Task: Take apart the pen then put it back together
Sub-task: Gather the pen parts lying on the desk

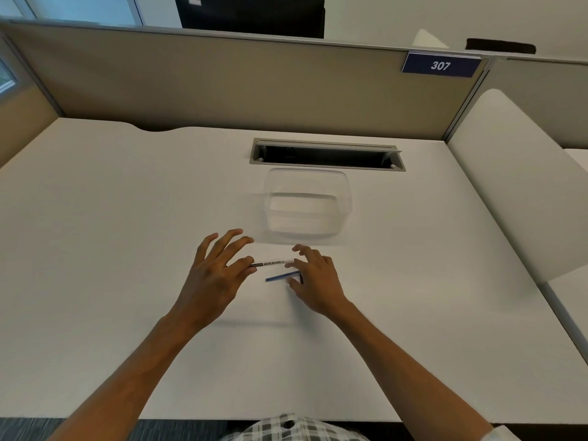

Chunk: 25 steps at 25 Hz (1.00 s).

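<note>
Now | pen barrel (pixel 273 263) between both hands' fingers (pixel 245 261) | blue refill (pixel 281 276) just beside.

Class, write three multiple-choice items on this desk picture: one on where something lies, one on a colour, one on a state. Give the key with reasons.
1. Where does the clear plastic container stand?
A. Beyond the marker
B. Left of the left hand
C. At the desk's near edge

2. What colour is the thin rod near the right hand?
A. Red
B. Blue
C. Green

3. How is the whiteboard marker barrel?
A. Standing upright
B. Inside the container
C. Lying flat on the desk

Key: 1 A, it stands farther away than the marker; 2 B, the rod is plainly blue; 3 C, it lies flat between both hands.
</note>
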Each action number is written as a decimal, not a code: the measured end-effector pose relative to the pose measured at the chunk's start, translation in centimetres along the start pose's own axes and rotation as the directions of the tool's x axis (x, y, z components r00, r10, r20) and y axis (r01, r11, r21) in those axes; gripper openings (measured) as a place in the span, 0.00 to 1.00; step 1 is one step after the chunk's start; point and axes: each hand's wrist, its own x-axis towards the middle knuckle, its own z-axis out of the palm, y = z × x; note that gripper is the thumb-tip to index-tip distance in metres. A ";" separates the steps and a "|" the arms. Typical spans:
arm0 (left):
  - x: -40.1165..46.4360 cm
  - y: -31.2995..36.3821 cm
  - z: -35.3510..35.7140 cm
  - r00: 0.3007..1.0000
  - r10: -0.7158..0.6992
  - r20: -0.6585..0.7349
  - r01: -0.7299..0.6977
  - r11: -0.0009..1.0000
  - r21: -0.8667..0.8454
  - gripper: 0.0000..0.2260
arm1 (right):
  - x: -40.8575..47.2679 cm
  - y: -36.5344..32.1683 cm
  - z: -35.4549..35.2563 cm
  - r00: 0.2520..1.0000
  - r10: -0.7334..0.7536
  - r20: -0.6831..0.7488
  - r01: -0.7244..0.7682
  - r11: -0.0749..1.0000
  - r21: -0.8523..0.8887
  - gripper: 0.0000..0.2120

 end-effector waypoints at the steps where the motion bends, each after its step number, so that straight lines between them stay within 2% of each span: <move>1: 0.0 -0.1 0.1 1.000 0.001 0.004 -0.001 1.000 0.005 0.14 | 0.2 0.2 0.4 1.000 -0.010 0.014 0.011 1.000 -0.027 0.13; 5: -0.1 -0.7 0.6 1.000 -0.016 0.024 0.016 1.000 0.011 0.16 | 0.6 0.4 1.4 0.999 -0.046 0.015 0.047 0.995 -0.084 0.08; 10: -0.3 -1.2 1.6 0.998 -0.034 0.058 0.035 0.999 -0.004 0.16 | 1.0 0.5 1.9 0.998 -0.063 -0.029 0.061 0.996 -0.061 0.04; 18: 0.8 -2.5 2.8 0.997 -0.033 0.070 0.034 0.999 -0.013 0.16 | 5.2 0.7 -3.5 0.965 -0.059 -0.257 0.053 0.998 -0.031 0.03; 22: 1.3 -2.6 3.4 0.997 -0.036 0.064 0.038 0.999 -0.033 0.16 | 8.5 2.0 -6.3 0.962 -0.049 -0.268 0.029 0.996 -0.079 0.04; 25: 1.6 -2.6 3.7 0.997 -0.038 0.065 0.041 0.998 -0.049 0.17 | 10.9 2.7 -7.4 0.975 -0.025 -0.222 0.001 0.994 -0.111 0.06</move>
